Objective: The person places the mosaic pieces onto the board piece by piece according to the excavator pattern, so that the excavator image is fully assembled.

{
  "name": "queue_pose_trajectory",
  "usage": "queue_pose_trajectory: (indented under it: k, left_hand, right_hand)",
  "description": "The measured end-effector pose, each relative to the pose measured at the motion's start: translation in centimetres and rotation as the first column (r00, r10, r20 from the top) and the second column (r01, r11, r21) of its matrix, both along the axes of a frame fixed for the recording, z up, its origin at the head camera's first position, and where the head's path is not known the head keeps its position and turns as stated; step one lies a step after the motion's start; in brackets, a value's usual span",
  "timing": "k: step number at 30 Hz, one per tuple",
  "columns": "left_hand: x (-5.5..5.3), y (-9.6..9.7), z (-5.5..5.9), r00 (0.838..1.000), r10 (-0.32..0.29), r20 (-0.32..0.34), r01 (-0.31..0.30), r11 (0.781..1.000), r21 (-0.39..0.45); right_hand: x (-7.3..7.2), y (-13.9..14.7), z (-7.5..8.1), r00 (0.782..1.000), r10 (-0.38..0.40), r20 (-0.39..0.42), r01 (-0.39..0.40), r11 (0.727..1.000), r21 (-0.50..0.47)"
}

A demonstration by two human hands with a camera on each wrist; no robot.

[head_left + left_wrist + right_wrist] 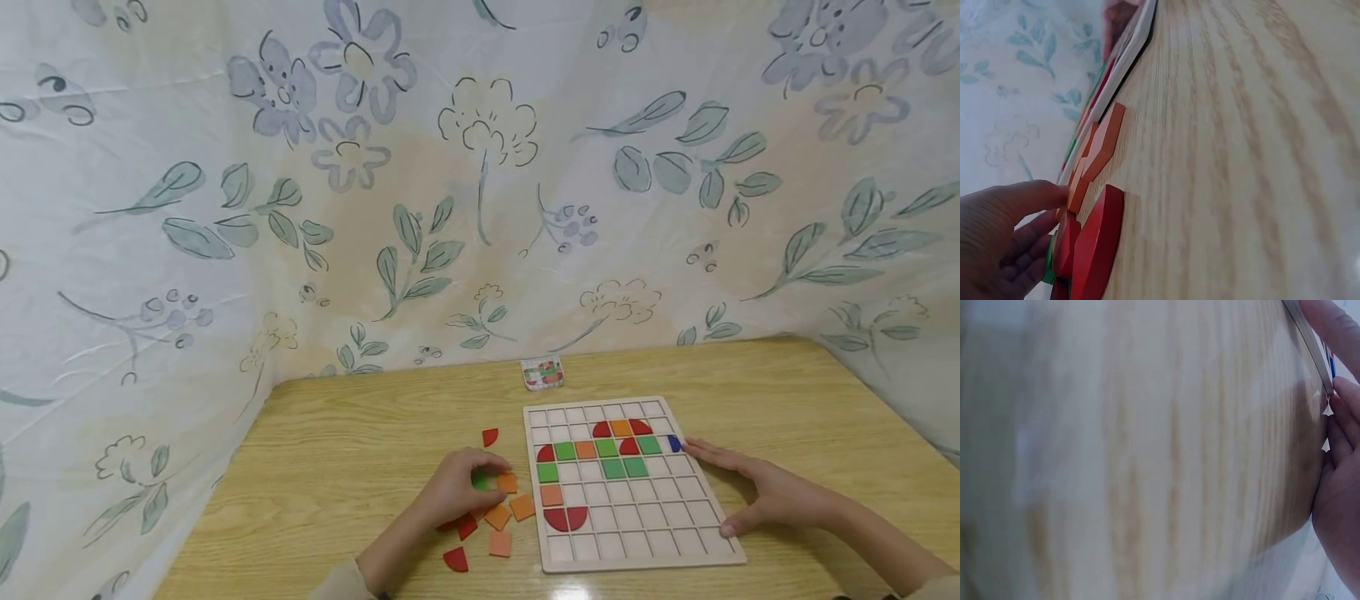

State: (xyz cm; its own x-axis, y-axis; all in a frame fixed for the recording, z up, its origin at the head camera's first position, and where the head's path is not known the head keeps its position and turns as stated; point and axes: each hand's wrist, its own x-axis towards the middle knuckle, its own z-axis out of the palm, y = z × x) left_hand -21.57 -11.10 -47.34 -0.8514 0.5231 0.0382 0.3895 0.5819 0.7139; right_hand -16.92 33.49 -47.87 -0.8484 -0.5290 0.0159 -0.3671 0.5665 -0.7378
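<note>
My left hand (461,492) is over loose flat tiles left of the board, fingers curved and thumb apart. An orange square tile (507,482) shows between its fingertips, beside a partly covered green tile (480,481). In the left wrist view the thumb is at the edge of an orange tile (1077,187); whether it grips one is unclear. My right hand (772,492) rests along the right side of the white grid board (637,546), fingers stretched near a blue piece (674,443) and thumb at the lower right corner. Red, green and orange pieces fill some cells.
More orange squares (522,507) and red quarter-circle pieces (456,559) lie around the left hand. One red piece (490,437) lies farther back. A small pattern card (542,373) sits behind the board, near the floral cloth (480,250) at the wooden table's (360,450) rear.
</note>
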Motion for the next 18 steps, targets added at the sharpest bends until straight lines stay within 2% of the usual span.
queue_pose_trajectory:
  k: [5,10,13,18]
  left_hand:
    - [0.1,-0.02,-0.06,0.999,0.036,0.02,-0.036,0.999,0.032]
    - [0.1,-0.02,0.06,0.996,0.05,0.075,-0.059,0.992,0.111]
    - [0.15,0.11,0.15,0.995,0.054,0.087,-0.067,0.987,0.143]
    - [0.12,0.75,0.01,0.996,0.064,0.055,-0.073,0.982,0.172]
  right_hand:
    - [0.04,-0.08,0.21,1.0,-0.011,-0.029,0.012,0.999,0.052]
    - [0.02,-0.12,0.25,1.0,-0.012,-0.026,0.013,0.999,0.05]
    - [-0.01,-0.1,0.25,1.0,-0.011,-0.029,0.012,0.999,0.052]
    - [0.0,-0.07,0.22,1.0,-0.013,-0.027,0.015,0.998,0.057]
